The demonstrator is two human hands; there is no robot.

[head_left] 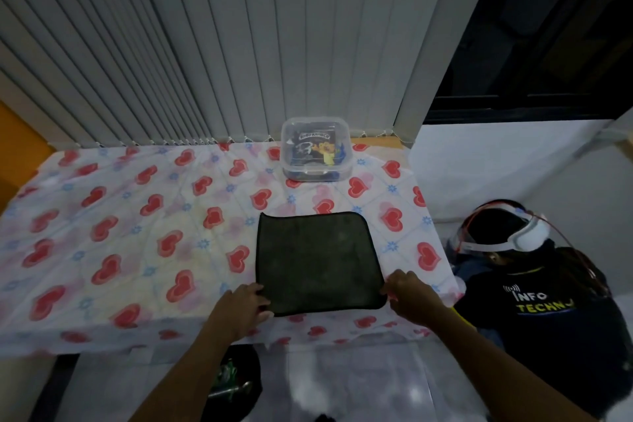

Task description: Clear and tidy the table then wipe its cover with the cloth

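Head view: left hand (245, 301) and right hand (407, 291) each pinch a near corner of the dark cloth (318, 260), which lies flat on the table cover (137, 216). The cloth looks soft, light and limp, so gather it from those corners; the thin cover beneath may drag.

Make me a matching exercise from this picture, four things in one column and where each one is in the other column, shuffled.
Things:
1 cloth
2 plastic box
3 left hand
4 right hand

Places:
A at the cloth's near right corner
B spread flat on the table cover, near its front edge
C at the far end of the table cover, by the blinds
D at the cloth's near left corner

Pairs: 1-B, 2-C, 3-D, 4-A
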